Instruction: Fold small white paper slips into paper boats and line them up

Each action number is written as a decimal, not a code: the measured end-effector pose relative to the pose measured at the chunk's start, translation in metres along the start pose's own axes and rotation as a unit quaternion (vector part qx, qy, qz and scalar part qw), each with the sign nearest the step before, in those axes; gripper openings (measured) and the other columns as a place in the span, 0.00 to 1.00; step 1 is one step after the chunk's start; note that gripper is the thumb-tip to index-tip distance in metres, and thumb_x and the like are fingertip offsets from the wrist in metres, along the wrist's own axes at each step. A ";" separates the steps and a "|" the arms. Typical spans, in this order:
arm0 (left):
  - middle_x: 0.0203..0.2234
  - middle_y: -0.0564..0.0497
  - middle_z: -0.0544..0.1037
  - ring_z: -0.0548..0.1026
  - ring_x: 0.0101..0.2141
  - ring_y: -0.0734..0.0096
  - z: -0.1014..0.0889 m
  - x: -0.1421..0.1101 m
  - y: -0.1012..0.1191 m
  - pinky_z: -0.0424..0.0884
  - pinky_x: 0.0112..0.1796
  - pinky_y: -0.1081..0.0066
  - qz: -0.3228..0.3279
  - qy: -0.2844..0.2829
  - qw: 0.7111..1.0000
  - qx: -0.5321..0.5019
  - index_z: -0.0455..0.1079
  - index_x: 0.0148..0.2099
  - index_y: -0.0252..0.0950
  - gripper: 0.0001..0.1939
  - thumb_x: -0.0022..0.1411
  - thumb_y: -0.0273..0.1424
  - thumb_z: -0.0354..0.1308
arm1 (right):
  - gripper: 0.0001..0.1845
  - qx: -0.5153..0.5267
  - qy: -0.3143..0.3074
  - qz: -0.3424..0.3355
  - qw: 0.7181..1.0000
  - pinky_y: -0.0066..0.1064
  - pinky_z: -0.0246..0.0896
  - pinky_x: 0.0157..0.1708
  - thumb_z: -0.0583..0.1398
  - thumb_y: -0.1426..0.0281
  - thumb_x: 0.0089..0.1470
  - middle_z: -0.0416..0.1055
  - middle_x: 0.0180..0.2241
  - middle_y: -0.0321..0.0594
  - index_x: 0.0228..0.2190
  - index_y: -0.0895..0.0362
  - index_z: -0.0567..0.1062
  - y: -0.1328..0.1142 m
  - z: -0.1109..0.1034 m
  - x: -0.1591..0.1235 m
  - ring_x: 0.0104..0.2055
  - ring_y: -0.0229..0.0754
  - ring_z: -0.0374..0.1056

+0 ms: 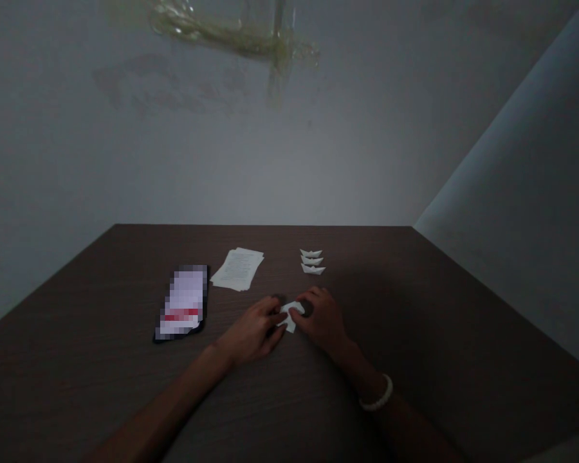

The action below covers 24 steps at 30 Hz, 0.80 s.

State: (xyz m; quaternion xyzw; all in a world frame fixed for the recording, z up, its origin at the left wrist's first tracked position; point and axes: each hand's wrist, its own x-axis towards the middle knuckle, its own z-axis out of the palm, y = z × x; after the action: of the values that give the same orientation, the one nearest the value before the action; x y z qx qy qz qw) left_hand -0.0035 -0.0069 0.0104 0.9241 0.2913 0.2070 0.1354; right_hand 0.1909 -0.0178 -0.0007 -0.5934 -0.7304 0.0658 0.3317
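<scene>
A small piece of folded white paper [292,323] lies between my two hands, low over the dark wooden table [174,405]. My left hand [257,329] pinches its left side with the fingers closed. On the right side, my right hand [324,321] holds the paper between thumb and fingers, and a white bracelet circles that wrist. Fingers cover part of the paper, so its exact folds are hard to make out. Three white paper boats [312,261] sit in a close column just beyond my right hand.
Beyond my left hand lies a loose stack of printed paper sheets [238,269]. A phone [182,302] with a lit, pixelated screen rests to the left of it. A pale wall [270,173] rises at the table's far edge, and another wall slants along the right.
</scene>
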 end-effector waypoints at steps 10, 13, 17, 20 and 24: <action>0.40 0.43 0.69 0.70 0.42 0.61 0.000 -0.001 -0.002 0.71 0.44 0.63 -0.004 0.004 1.000 0.002 0.73 0.44 0.33 0.11 0.64 0.28 0.51 | 0.03 0.017 -0.015 0.006 1.000 0.34 0.59 0.43 0.62 0.74 0.51 0.74 0.33 0.38 0.31 0.55 0.76 0.010 -0.006 0.005 0.38 0.43 0.67; 0.40 0.43 0.69 0.70 0.42 0.60 0.001 -0.001 -0.002 0.70 0.44 0.62 -0.006 0.000 1.000 0.004 0.72 0.44 0.32 0.11 0.65 0.29 0.51 | 0.03 0.007 -0.017 -0.004 1.000 0.33 0.58 0.42 0.62 0.74 0.52 0.74 0.33 0.38 0.30 0.55 0.76 0.013 -0.007 0.006 0.38 0.43 0.66; 0.38 0.44 0.68 0.69 0.41 0.61 0.001 -0.001 -0.002 0.70 0.42 0.63 -0.012 -0.010 1.000 0.012 0.72 0.44 0.32 0.10 0.64 0.29 0.51 | 0.04 0.002 -0.019 -0.035 0.999 0.32 0.59 0.43 0.61 0.75 0.53 0.73 0.34 0.39 0.31 0.55 0.77 0.013 -0.006 0.006 0.39 0.42 0.66; 0.38 0.44 0.68 0.69 0.41 0.61 0.002 -0.001 -0.001 0.70 0.43 0.63 -0.012 -0.008 1.000 0.015 0.71 0.44 0.33 0.10 0.64 0.28 0.51 | 0.03 0.009 -0.028 -0.053 0.998 0.32 0.59 0.42 0.62 0.73 0.54 0.72 0.33 0.38 0.32 0.55 0.77 0.011 -0.005 0.004 0.39 0.42 0.65; 0.39 0.44 0.68 0.69 0.42 0.61 0.001 0.000 0.001 0.70 0.43 0.63 -0.007 -0.006 1.000 0.022 0.70 0.46 0.34 0.10 0.64 0.27 0.51 | 0.02 0.022 -0.038 -0.049 0.998 0.31 0.59 0.41 0.63 0.71 0.54 0.73 0.33 0.37 0.30 0.54 0.78 0.010 -0.004 0.003 0.38 0.41 0.66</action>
State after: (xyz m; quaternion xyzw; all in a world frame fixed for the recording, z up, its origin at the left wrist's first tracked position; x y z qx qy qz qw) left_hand -0.0024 -0.0080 0.0097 0.9261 0.3016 0.1935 0.1181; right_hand 0.2010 -0.0131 -0.0007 -0.5463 -0.7691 0.0884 0.3197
